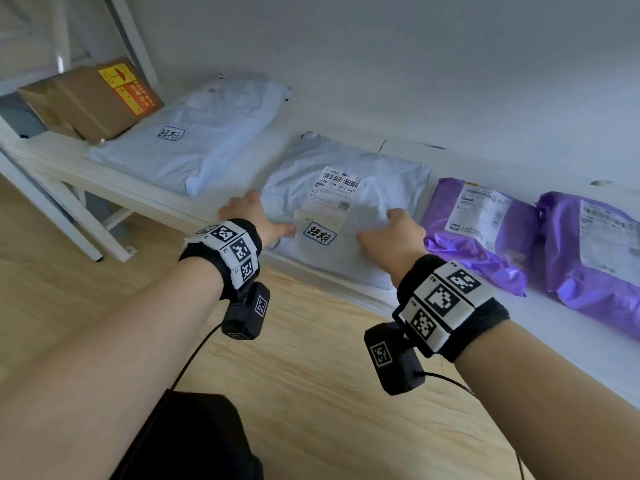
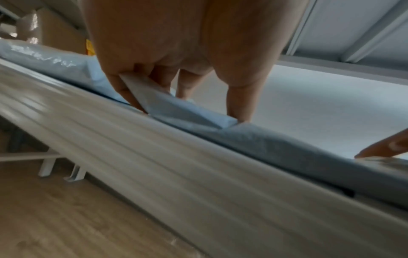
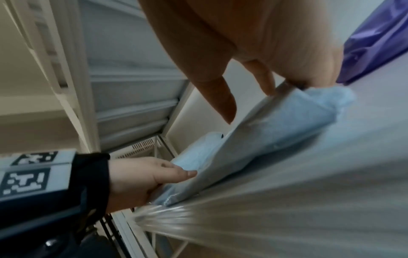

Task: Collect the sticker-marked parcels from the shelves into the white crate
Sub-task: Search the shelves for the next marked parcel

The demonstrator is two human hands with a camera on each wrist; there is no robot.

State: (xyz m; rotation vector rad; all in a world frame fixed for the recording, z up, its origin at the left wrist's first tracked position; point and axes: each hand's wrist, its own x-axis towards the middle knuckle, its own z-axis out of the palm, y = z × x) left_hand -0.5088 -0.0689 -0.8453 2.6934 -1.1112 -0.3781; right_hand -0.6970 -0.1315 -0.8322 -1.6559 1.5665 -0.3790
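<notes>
A grey plastic parcel (image 1: 374,199) with a shipping label and a blue-edged sticker (image 1: 319,233) lies on the low white shelf (image 1: 145,199). My left hand (image 1: 258,216) grips its front left corner. In the left wrist view the fingers (image 2: 130,97) and thumb pinch a fold of the parcel (image 2: 264,139). My right hand (image 1: 391,237) holds the front right part. In the right wrist view its fingers curl round the raised edge of the parcel (image 3: 276,125), with the thumb above. The white crate is not in view.
A second grey parcel (image 1: 194,136) with the same sticker lies to the left, beside a cardboard box (image 1: 100,98). Two purple parcels (image 1: 481,230) (image 1: 595,251) lie to the right. A wooden floor (image 1: 311,375) runs in front of the shelf.
</notes>
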